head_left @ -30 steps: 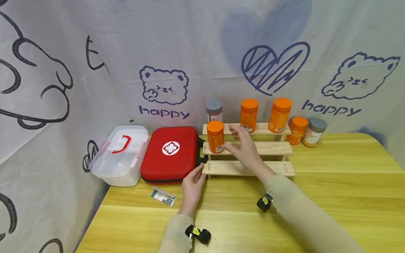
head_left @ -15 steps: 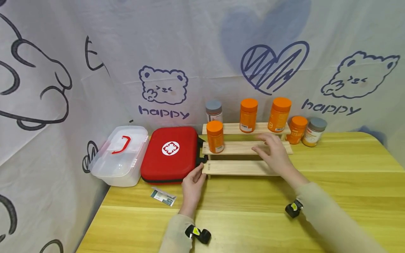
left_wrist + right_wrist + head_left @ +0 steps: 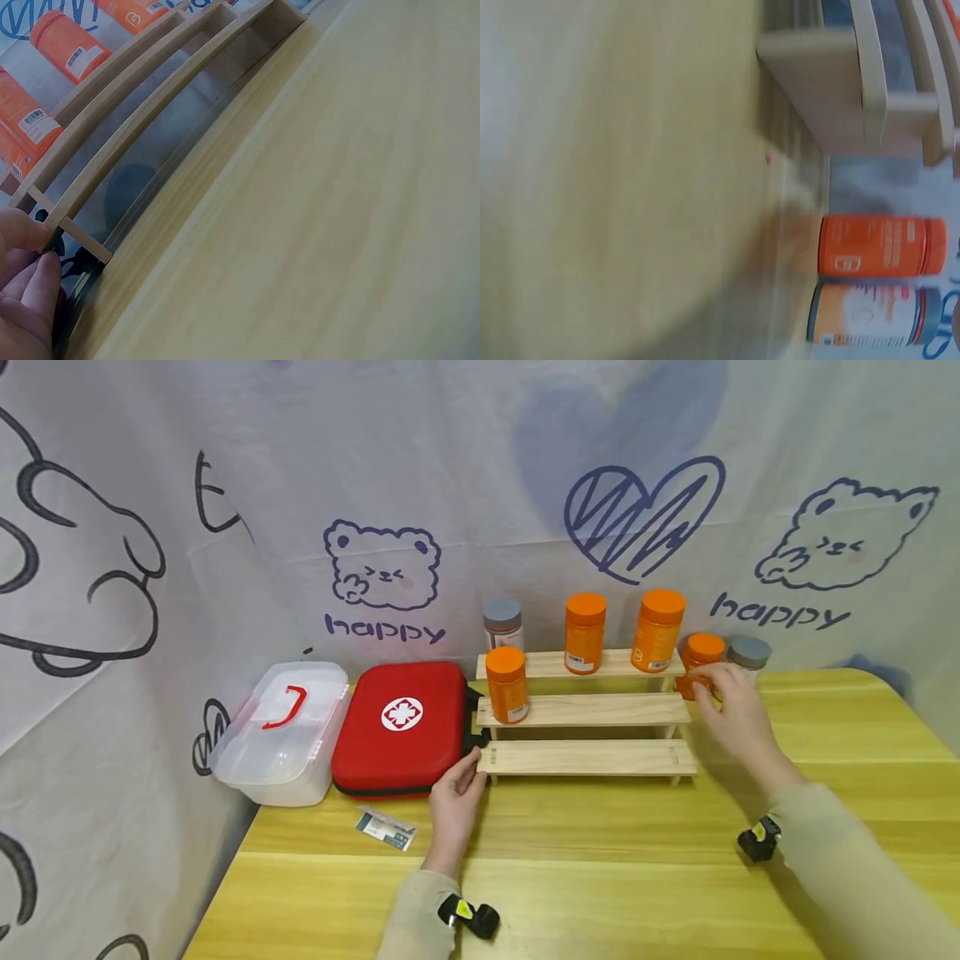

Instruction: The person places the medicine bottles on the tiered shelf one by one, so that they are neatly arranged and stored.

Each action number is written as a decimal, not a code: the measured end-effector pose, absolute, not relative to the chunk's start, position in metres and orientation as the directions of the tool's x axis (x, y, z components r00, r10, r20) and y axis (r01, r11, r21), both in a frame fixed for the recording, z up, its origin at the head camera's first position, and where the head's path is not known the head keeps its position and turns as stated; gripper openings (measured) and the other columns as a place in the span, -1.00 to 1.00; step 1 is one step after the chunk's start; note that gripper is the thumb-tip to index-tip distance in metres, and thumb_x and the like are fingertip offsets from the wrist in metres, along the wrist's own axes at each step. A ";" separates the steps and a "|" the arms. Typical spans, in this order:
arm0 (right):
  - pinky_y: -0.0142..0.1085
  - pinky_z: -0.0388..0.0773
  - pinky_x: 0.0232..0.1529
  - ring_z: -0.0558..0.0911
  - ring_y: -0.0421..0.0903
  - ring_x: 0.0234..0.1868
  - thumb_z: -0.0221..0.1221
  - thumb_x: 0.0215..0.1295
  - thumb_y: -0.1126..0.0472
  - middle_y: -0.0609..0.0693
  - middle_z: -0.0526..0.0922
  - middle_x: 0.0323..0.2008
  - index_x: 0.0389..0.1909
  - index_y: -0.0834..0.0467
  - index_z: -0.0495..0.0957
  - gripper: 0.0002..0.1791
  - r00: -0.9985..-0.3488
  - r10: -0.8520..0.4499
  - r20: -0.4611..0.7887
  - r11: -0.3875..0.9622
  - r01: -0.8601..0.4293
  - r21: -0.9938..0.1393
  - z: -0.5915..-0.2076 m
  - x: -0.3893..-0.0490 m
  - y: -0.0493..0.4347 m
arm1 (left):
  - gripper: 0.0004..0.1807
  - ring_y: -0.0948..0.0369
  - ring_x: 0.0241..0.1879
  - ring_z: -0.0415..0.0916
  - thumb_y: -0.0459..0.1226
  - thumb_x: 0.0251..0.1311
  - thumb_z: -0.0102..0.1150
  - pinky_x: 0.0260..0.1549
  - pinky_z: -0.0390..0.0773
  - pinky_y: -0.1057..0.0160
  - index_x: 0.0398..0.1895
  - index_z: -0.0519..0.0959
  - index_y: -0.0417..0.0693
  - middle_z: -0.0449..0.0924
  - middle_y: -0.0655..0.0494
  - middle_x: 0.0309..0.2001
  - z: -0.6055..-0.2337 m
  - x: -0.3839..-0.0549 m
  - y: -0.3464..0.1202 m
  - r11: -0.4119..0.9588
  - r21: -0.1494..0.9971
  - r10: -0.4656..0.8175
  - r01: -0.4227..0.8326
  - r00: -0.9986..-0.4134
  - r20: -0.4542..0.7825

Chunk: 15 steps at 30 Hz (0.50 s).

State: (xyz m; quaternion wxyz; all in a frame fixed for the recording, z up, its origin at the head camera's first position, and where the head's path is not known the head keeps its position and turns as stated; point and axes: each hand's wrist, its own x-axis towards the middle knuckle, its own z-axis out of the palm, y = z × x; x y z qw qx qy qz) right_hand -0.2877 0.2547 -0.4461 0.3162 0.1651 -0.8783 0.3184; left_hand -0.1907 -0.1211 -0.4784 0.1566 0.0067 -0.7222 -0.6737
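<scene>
Fingers (image 3: 722, 674) partly hide the rightmost orange bottle (image 3: 703, 648).

1 orange bottle (image 3: 874, 246) and 1 grey-lidded bottle (image 3: 866, 315) stand side by side, near a wooden rack (image 3: 829, 97).

Beyond the right end of the pale wood rack (image 3: 588, 759): an orange jar (image 3: 874, 246), a grey-lidded jar (image 3: 866, 315). Toward the yellow-grained table (image 3: 592, 902)'s left edge: a red case (image 3: 401, 760), a whitish box (image 3: 273, 753) with red handle (image 3: 300, 703).
</scene>
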 end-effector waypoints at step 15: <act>0.19 0.10 0.30 0.22 0.37 0.24 0.03 0.39 0.29 0.39 0.30 0.24 0.28 0.36 0.30 -0.52 -0.864 -0.024 0.502 0.818 -0.306 -0.487 -0.434 -0.331 0.268 | -0.61 -0.09 0.12 0.45 -0.57 0.17 0.16 0.07 0.48 0.13 0.10 0.51 -0.43 0.50 -0.24 0.11 -0.477 -0.190 -0.121 0.092 0.982 -0.220 0.164 -0.959 0.180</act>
